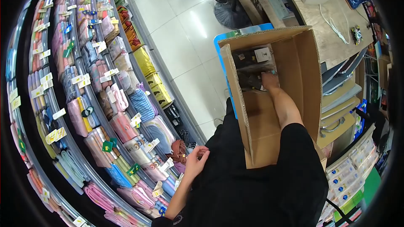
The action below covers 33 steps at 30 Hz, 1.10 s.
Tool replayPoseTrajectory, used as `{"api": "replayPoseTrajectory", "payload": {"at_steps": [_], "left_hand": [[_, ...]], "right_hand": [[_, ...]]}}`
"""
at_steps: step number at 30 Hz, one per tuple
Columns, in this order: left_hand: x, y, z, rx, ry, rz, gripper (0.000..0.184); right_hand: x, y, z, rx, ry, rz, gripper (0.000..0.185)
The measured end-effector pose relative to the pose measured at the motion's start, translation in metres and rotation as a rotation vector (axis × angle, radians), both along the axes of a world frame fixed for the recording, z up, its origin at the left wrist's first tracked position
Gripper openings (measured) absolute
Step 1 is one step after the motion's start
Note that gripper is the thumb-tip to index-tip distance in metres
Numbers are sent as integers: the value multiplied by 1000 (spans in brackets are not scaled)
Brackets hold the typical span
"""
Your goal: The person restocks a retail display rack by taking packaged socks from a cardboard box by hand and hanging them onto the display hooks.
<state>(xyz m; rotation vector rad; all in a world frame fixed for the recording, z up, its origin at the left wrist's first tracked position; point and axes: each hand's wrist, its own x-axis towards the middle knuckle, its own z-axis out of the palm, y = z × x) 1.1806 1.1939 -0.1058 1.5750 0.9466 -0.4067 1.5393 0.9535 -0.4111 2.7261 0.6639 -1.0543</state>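
My right hand [269, 80] reaches down inside an open cardboard box [309, 80]. Its fingers are bent and closed on a dark package in clear plastic [251, 80] at the far end of the box. A white label [263, 54] shows on the dark wrapped goods beside it; the fingertips are partly hidden. My left hand [198, 159] hangs at the edge of the shelf, loosely curled, with nothing seen in it. Close by that hand lies a brown bundled cloth [179, 151].
Tiered shelves of folded towels [124, 126] with price tags run along the left. Pale tiled floor [185, 46] lies between them and the box. A black fan [229, 4] stands ahead. At the right are a wooden counter [341, 52] and stacked boards [341, 109].
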Motion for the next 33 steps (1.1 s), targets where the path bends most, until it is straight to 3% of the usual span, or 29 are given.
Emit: {"api": "replayPoseTrajectory", "payload": {"at_steps": [1,3,6,10,16,23,25,27,31,33], "left_hand": [[2,1,0,1,-10,-8,18],[0,3,-4,-11,-37,1,18],[-4,0,-2,-33,-66,9,19],[-16,-2,11,-48,-105,22,18],[-83,-7,8,-9,-259,100,17],[-165,-15,-15,55,-268,164,21],[-160,-13,4,123,-282,161,22],[-166,-16,10,156,-317,219,22],[-175,-21,29,260,-425,253,21],[-187,-27,43,304,-463,280,21]], "right_hand": [[1,2,9,-2,-5,-4,30],[5,4,26,-10,238,-34,32],[6,-1,29,51,236,-13,35],[34,17,109,100,341,45,36],[40,21,239,77,122,117,29],[4,8,212,-42,-2,148,31],[-16,11,238,39,-114,133,25],[-40,28,301,7,-212,179,23],[-92,65,409,352,-584,63,36],[-141,94,471,756,-427,-18,46]]}}
